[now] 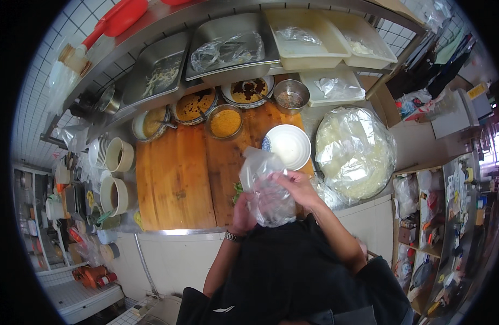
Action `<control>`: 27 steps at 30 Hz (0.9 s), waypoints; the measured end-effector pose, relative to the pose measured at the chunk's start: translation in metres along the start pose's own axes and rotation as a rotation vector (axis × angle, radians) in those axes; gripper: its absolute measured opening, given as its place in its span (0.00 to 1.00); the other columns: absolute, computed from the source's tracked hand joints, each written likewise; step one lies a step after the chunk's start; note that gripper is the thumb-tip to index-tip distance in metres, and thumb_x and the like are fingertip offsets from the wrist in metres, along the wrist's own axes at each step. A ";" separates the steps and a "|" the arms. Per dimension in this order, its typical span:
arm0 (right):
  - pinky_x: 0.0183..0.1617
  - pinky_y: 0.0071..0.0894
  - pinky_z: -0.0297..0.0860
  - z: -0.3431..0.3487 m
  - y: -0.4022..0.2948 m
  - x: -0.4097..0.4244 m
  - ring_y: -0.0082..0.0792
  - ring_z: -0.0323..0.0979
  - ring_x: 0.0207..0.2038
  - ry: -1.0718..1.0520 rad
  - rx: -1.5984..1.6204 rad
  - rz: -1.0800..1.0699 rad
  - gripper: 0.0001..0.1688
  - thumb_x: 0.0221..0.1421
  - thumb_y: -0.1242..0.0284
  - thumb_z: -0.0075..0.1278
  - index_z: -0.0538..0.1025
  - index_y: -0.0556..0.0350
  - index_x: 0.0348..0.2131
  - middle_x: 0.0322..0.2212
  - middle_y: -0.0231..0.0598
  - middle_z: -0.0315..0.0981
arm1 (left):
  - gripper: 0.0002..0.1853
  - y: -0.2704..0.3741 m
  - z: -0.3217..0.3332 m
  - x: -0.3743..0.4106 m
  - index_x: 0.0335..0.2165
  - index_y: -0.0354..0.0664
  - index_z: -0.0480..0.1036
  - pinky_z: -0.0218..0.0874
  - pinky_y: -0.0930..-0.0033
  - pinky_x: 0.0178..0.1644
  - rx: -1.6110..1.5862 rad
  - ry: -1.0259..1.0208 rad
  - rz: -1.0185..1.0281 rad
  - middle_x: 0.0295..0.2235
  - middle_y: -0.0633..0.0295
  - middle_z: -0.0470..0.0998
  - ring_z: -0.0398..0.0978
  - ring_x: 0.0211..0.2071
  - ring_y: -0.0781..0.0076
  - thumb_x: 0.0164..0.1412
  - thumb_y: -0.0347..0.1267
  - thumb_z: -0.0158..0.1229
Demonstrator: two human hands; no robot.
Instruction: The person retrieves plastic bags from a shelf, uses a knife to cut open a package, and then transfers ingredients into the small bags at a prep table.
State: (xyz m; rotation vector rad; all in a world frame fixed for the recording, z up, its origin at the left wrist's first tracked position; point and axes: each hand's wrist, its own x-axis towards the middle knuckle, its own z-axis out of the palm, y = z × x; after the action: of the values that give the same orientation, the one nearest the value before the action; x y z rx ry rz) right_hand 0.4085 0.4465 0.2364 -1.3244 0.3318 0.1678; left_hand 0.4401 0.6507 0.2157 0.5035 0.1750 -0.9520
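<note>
A clear plastic bag (269,207) hangs between my hands at the front edge of the wooden board (172,178). My right hand (296,187) pinches its upper right side with thumb and fingers. Around the bag's lower left side curls my left hand (244,213), its fingers partly behind the film. Some green leaves (237,191) show beside the left hand, mostly hidden by it and the bag. Just beyond the bag stands a white bowl (292,144) with a blue pattern at one side; the bag covers part of its near rim.
Bowls of orange-brown seasoning (225,122) and a steel pot (291,96) line the board's far side. A large film-covered round tray (355,154) stands at right. Tubs (113,195) and stacked white bowls (98,152) are at left. Above, a shelf holds steel pans (233,44) and plastic bins (310,50).
</note>
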 end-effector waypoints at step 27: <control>0.29 0.22 0.67 0.077 -0.083 -0.003 0.20 0.69 0.24 -0.536 -0.879 -0.214 0.10 0.54 0.75 0.57 0.81 0.67 0.33 0.24 0.41 0.78 | 0.14 0.029 -0.018 -0.088 0.27 0.36 0.75 0.63 0.74 0.39 0.831 0.188 0.411 0.32 0.63 0.77 0.71 0.36 0.82 0.63 0.36 0.60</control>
State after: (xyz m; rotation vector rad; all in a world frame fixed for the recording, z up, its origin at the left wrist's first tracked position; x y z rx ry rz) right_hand 0.4418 0.5013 0.3296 -2.0900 -0.3948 0.5135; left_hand 0.4139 0.7379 0.2413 1.3400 -0.1688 -0.5370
